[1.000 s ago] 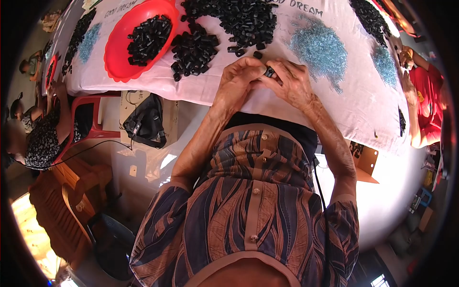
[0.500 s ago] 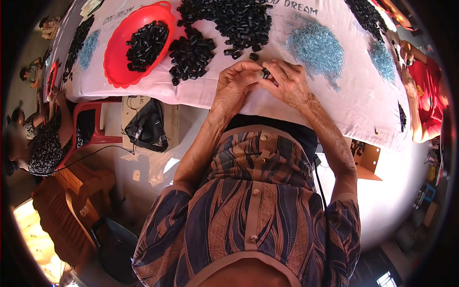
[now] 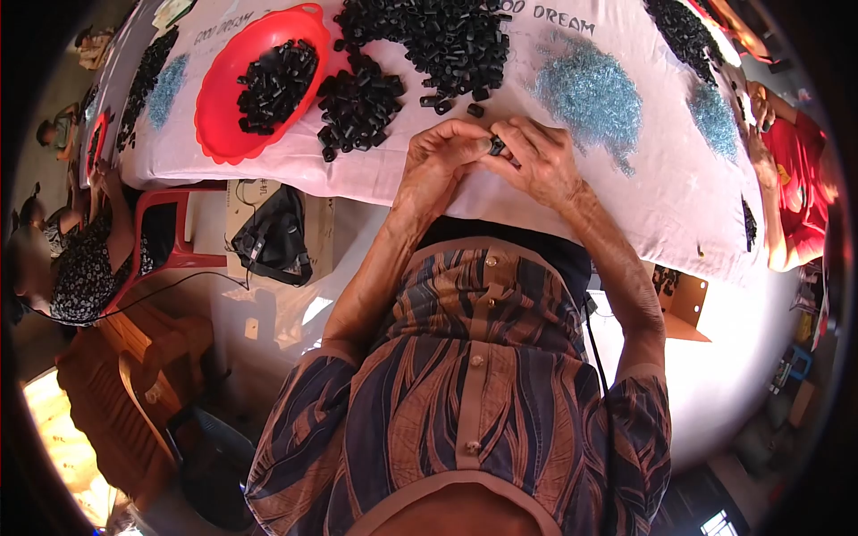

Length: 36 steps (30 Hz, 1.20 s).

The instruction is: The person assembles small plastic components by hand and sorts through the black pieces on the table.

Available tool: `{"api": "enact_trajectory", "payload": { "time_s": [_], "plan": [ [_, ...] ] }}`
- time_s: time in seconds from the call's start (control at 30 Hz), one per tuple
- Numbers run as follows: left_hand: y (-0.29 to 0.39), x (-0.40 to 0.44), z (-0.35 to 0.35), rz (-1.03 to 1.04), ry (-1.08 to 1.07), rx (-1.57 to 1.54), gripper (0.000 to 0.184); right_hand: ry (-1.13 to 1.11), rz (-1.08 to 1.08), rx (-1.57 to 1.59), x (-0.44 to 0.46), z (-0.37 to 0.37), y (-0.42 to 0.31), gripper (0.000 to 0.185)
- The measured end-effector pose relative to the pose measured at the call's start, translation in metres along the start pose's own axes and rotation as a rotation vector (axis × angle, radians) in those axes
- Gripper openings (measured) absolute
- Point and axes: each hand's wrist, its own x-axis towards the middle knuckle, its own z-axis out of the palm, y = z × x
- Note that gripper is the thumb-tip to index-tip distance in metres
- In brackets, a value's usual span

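Note:
Both hands meet over the near edge of the cloth-covered table, pinching a small black cylindrical piece (image 3: 496, 145) between their fingertips. My left hand (image 3: 440, 161) has thumb and forefinger closed on its left side. Fingers of my right hand (image 3: 540, 159) curl around it from the right and partly hide it. One loose black piece (image 3: 475, 111) lies just beyond the fingers. Further back spreads a large pile of black pieces (image 3: 456, 49), with a smaller pile (image 3: 359, 103) to its left. A heap of small clear-blue pieces (image 3: 590, 94), too fine to make out, lies right of my hands.
A red scalloped basin (image 3: 214, 98) holding more black pieces stands on the pink tablecloth (image 3: 661, 205). Other people sit at the left and at the right, one in a red shirt (image 3: 800, 179). A black bag (image 3: 273, 237) rests on a cardboard box beside a red chair (image 3: 183, 228).
My hands stay together around the black piece, with only a slight shift of the fingers. The rest of the scene looks nearly the same.

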Motion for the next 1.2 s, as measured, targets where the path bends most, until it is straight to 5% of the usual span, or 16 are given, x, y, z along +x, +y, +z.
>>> {"api": "enact_trajectory", "payload": {
  "time_s": [0.6, 1.2],
  "plan": [
    [-0.003, -0.001, 0.007, 0.168, 0.149, -0.143, 0.008, 0.025, 0.209, 0.166, 0.007, 0.005, 0.0, 0.042],
    [-0.013, 0.001, 0.005, 0.231, 0.186, 0.021, 0.016, 0.025, 0.106, 0.171, 0.008, 0.005, -0.001, 0.049]
  ]
}}
